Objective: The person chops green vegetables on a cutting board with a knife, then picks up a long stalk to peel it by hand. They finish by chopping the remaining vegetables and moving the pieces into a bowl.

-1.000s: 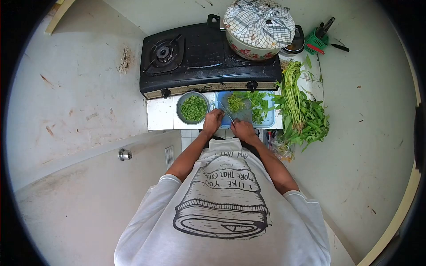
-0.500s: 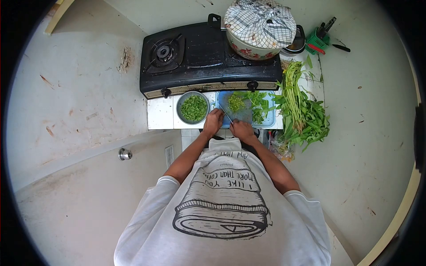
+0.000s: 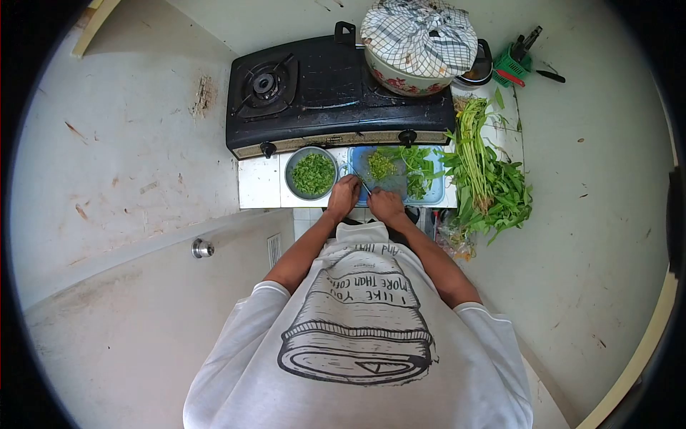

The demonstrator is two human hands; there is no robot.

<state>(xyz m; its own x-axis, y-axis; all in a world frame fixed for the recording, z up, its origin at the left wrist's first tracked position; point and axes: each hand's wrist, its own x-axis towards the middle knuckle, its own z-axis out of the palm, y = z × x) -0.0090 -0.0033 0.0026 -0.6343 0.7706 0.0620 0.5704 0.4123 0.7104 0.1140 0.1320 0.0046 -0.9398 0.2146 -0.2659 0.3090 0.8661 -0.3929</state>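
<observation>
My right hand (image 3: 386, 205) is closed around a knife (image 3: 366, 187), whose thin blade slants up and left toward my other hand. My left hand (image 3: 344, 194) has its fingers bent together at the left edge of a blue tray (image 3: 437, 191); whatever they pinch is hidden. A dark cutting board (image 3: 390, 187) lies in the tray, with a small heap of finely chopped green stems (image 3: 381, 166) on it. Loose leafy greens (image 3: 418, 171) lie at the tray's right side. Left of the tray, touching distance from my left hand, stands a grey bowl (image 3: 288, 180) of chopped greens (image 3: 313, 174).
Behind the counter strip (image 3: 259, 184) stands a black gas stove (image 3: 329, 89) carrying a floral pot (image 3: 407, 84) under a checked cloth (image 3: 418, 36). A bunch of long-stemmed greens (image 3: 479, 161) lies at right. A green basket (image 3: 511, 66) holds utensils. A door (image 3: 157, 286) is at left.
My right hand has shifted slightly left, and the knife is now closer to my left hand at a changed slant. The bowl, tray and greens stay put.
</observation>
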